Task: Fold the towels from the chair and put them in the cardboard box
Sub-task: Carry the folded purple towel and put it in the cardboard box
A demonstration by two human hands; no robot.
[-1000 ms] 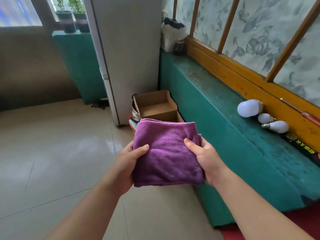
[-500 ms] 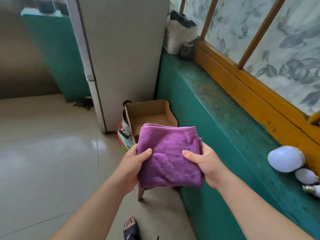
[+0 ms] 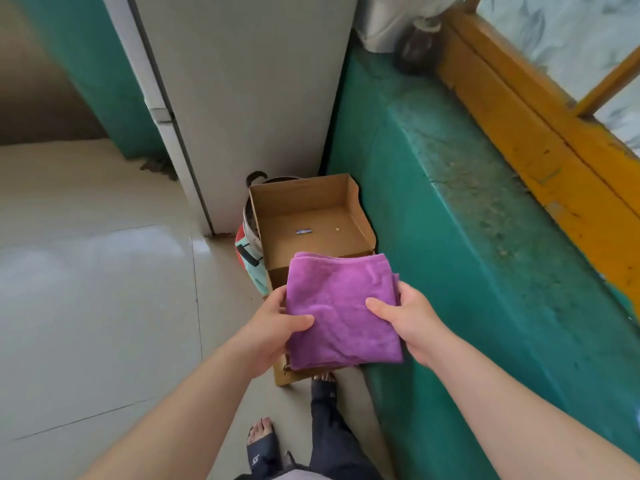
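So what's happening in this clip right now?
A person holds a folded purple towel with both hands, the left hand on its left edge and the right hand on its right edge. The towel is above the near end of an open cardboard box on the floor beside a green ledge. The box holds no towels yet, only a couple of small scraps.

The purple towel (image 3: 341, 306) hides the cardboard box (image 3: 304, 216)'s near wall; fingers beneath it are unseen
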